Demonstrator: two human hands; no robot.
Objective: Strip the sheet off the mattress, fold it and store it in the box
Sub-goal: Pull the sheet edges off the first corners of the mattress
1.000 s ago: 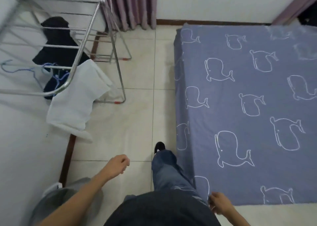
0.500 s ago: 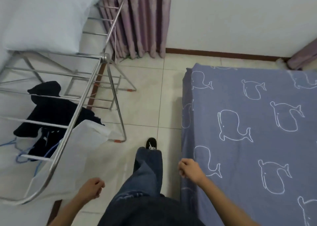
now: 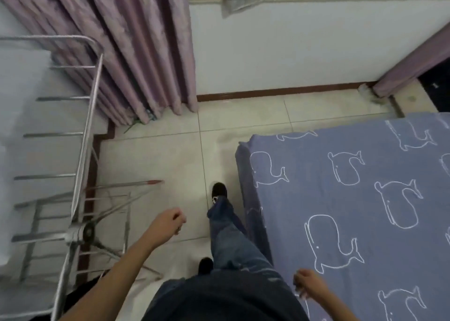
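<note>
You have walked up the left side of the mattress (image 3: pixel 252 213). A second ago you stood at its near corner, and now the far left corner lies just ahead of your leading shoe (image 3: pixel 218 191). Your arms have swapped in the stride — your left hand (image 3: pixel 168 223) swings forward over the floor, fingers loosely curled on nothing. Your right hand (image 3: pixel 308 286) has dropped back above the bed's edge, also loosely curled and empty; whether it brushes the cloth I cannot tell.

The blue whale-print sheet (image 3: pixel 353 199) lies flat over the whole mattress, so stripping has not begun — that far corner looks the likely place to start. The storage box is not in view.

Pale tiled floor (image 3: pixel 165 155) runs between the bed and a metal drying rack (image 3: pixel 84 135) on your left. Purple curtains (image 3: pixel 136 52) and a white wall (image 3: pixel 292 52) close off the room ahead.
</note>
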